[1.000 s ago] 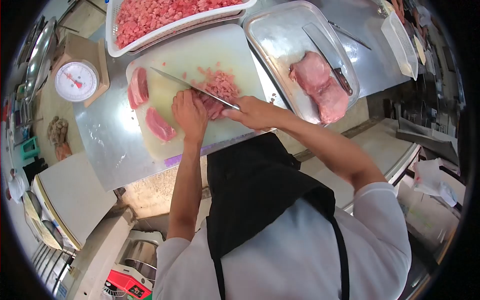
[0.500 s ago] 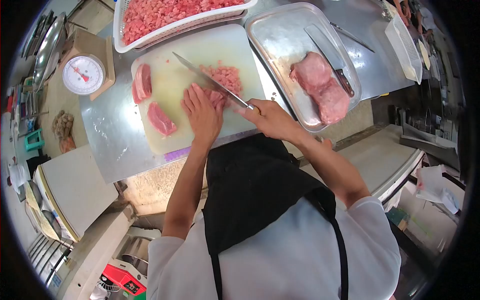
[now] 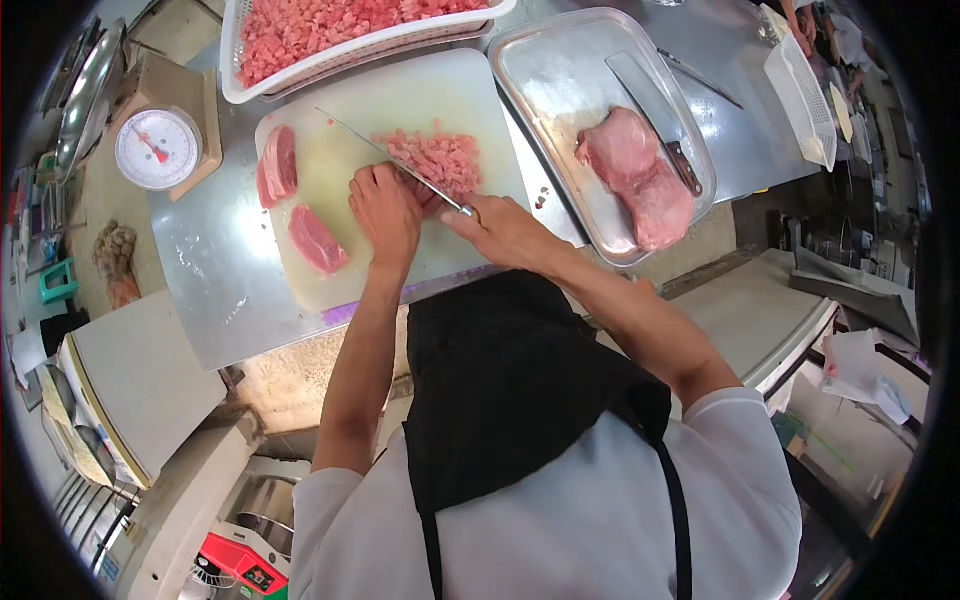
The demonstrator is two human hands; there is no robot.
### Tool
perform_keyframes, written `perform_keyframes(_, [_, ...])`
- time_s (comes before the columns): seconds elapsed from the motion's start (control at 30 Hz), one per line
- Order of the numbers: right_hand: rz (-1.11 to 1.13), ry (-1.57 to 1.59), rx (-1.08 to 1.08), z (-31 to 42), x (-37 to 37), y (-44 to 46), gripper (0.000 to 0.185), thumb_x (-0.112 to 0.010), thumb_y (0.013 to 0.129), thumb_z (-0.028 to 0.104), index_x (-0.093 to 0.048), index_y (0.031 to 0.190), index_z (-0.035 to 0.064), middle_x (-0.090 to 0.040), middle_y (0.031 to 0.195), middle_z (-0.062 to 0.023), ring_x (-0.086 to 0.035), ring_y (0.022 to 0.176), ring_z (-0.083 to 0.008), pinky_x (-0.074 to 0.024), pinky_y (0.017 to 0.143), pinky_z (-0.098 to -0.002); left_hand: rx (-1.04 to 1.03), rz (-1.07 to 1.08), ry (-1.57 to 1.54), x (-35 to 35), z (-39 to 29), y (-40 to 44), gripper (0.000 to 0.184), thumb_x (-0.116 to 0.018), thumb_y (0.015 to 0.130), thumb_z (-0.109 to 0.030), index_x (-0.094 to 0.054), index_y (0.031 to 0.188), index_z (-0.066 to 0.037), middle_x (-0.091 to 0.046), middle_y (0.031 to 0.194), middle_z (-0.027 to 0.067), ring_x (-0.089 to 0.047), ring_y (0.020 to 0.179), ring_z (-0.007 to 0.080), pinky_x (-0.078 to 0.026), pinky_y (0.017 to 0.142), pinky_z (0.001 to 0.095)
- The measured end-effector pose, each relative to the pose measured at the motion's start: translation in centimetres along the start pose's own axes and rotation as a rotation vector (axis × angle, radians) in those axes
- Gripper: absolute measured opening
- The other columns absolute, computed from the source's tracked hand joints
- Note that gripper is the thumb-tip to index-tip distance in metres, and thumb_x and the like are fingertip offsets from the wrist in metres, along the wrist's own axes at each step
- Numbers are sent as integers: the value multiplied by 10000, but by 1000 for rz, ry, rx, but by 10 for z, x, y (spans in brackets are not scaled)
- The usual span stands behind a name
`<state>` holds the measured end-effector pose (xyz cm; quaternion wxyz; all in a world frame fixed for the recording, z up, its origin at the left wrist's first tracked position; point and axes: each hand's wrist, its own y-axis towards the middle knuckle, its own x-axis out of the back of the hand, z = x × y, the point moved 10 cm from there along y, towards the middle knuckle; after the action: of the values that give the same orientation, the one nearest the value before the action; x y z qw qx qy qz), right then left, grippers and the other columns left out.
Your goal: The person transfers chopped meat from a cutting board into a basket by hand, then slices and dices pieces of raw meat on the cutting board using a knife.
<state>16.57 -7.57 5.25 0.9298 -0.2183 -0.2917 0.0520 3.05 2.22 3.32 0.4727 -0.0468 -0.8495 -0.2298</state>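
My right hand [image 3: 492, 226] is closed round the handle of a long knife [image 3: 395, 162], whose blade points up and left over the cutting board [image 3: 345, 200]. With fingers bent together, my left hand [image 3: 387, 212] presses on meat beside the blade; most of that piece is hidden under the fingers and knife. Small diced meat [image 3: 440, 160] lies just beyond the blade. Two larger meat pieces rest at the board's left side, an upper piece [image 3: 278, 167] and a lower piece [image 3: 317, 240].
A white basket [image 3: 375, 42] of diced meat stands behind the board. To the right, a metal tray [image 3: 545, 60] holds a large meat slab [image 3: 637, 178] and a second knife [image 3: 645, 105]. A dial scale [image 3: 158, 148] is at left. An empty-looking white basket [image 3: 800, 95] sits far right.
Compared with half a second ago, both hands and the knife are slightly further left in view. The blade sits lower against the meat, and more diced pieces show beyond it.
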Motion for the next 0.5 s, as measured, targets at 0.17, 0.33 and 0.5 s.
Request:
perform_keyframes(0.17, [95, 89, -105, 20, 24, -31, 552, -547, 1039, 440, -653, 1220, -70, -692, 960, -332, -685, 956, -502, -517, 883, -527, 9, 38, -33, -1, 1, -4, 196, -599, 938, -116, -601, 1108, -18, -580, 1103, 190, -552, 1061, 407, -442, 913, 510])
perform_keyframes(0.33, [30, 137, -17, 7, -6, -10, 548, -556, 1038, 436, -651, 1204, -78, -695, 957, -339, -663, 973, -537, -511, 877, -551, 18, 42, -5, -7, 4, -5, 178, -614, 937, -124, -605, 1090, -34, -577, 1085, 171, -547, 1040, 385, -436, 895, 498])
perform_keyframes(0.5, [-11, 88, -19, 16, 9, -1, 531, -564, 1036, 441, -656, 1116, -75, -692, 943, -344, -669, 976, -530, -507, 874, -558, -18, 11, -265, 12, 7, 4, 178, -618, 914, -64, -589, 1080, -7, -586, 1049, 212, -562, 1042, 409, -436, 920, 524])
